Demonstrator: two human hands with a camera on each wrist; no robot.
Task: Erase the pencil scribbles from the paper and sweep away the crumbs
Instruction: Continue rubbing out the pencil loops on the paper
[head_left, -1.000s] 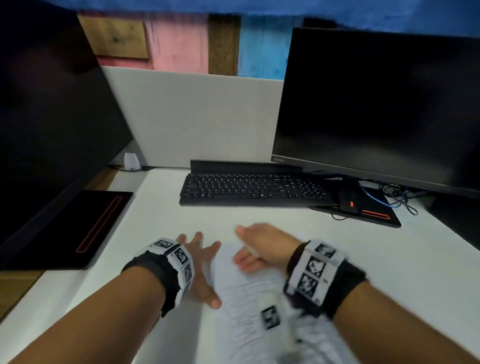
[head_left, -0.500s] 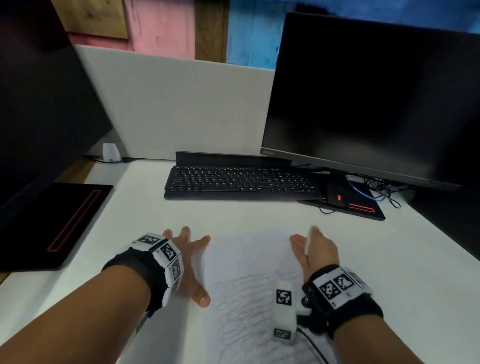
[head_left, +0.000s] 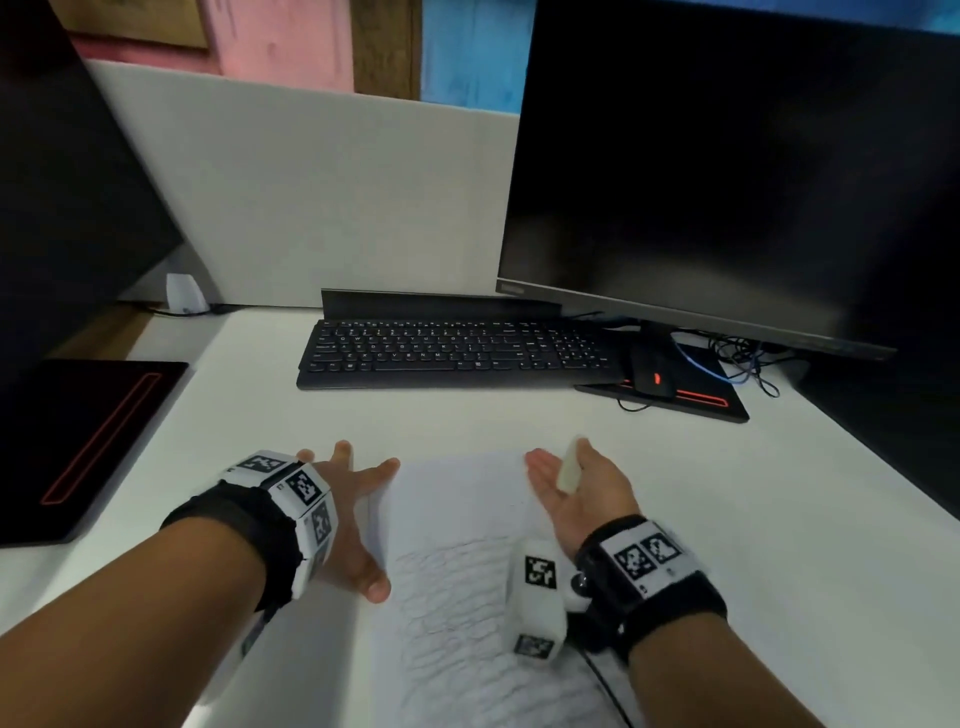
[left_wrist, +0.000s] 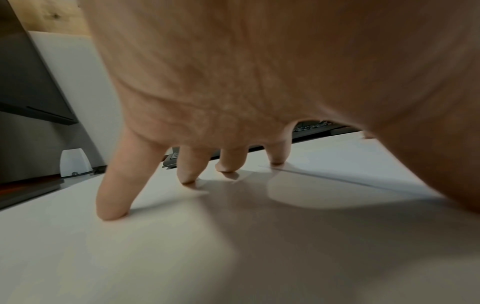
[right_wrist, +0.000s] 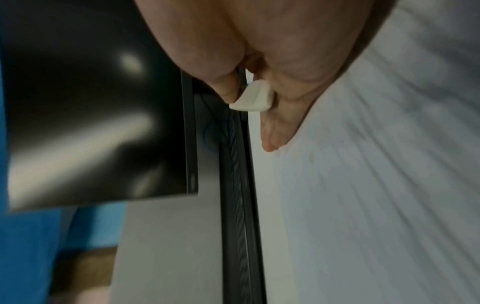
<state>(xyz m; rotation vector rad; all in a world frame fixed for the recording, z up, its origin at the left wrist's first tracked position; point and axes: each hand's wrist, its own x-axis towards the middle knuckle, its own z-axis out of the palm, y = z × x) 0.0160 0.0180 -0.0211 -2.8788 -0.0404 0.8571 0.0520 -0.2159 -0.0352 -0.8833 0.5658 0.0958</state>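
Observation:
A white paper (head_left: 462, 499) lies on the white desk (head_left: 779, 519) in front of me, its lower half covered with pencil scribbles (head_left: 452, 597). My left hand (head_left: 358, 493) is spread flat at the paper's left edge, with its fingertips (left_wrist: 114, 205) pressing on the desk and the sheet (left_wrist: 350, 164). My right hand (head_left: 566, 483) stands on its edge at the paper's upper right, fingers straight. Its thumb pinches a white eraser (head_left: 569, 467) against them, which the right wrist view also shows (right_wrist: 255, 98). Crumbs are too small to make out.
A black keyboard (head_left: 457, 353) lies beyond the paper, with a mouse (head_left: 652, 376) on a black pad (head_left: 691, 402) and cables (head_left: 743, 364) to its right. A big monitor (head_left: 727, 171) stands at the back right, another screen (head_left: 62, 208) and a black pad (head_left: 88, 441) at the left.
My right hand has swept from the paper's top middle to its right side and turned onto its edge, still holding the eraser. The left hand has stayed in place.

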